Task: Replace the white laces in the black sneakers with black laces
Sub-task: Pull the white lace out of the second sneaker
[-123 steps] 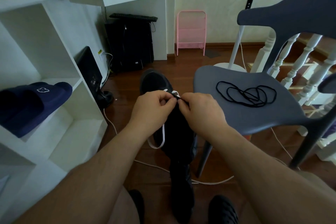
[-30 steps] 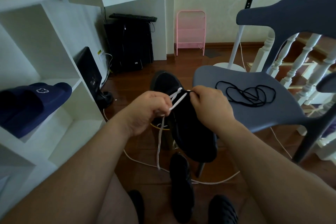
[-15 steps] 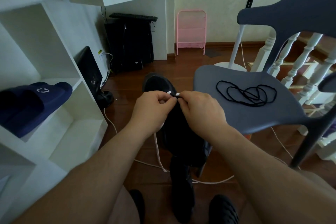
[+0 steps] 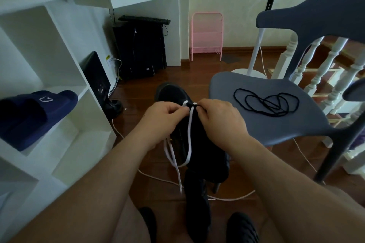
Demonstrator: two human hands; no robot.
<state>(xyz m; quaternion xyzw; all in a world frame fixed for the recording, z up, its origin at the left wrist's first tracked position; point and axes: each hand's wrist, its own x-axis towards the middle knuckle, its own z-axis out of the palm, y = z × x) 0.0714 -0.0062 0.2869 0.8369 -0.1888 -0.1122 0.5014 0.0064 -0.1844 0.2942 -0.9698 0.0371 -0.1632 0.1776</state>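
Two hands meet at mid-frame over the black sneaker point(image 4: 177, 94), the left hand point(image 4: 164, 118) and right hand point(image 4: 219, 118) each pinching the white lace point(image 4: 190, 136) near the toe eyelets; more slack now loops down the shoe than half a second ago, suggesting unlacing is well along. At right, the black laces point(image 4: 266, 103) wait untouched on the grey chair point(image 4: 256, 130); a second sneaker point(image 4: 197, 209) stands below, blue slippers point(image 4: 37, 114) at left.

Grey chair point(image 4: 276, 124) crowds the right, white shelf point(image 4: 65, 144) the left; bare floor point(image 4: 197, 71) lies ahead.
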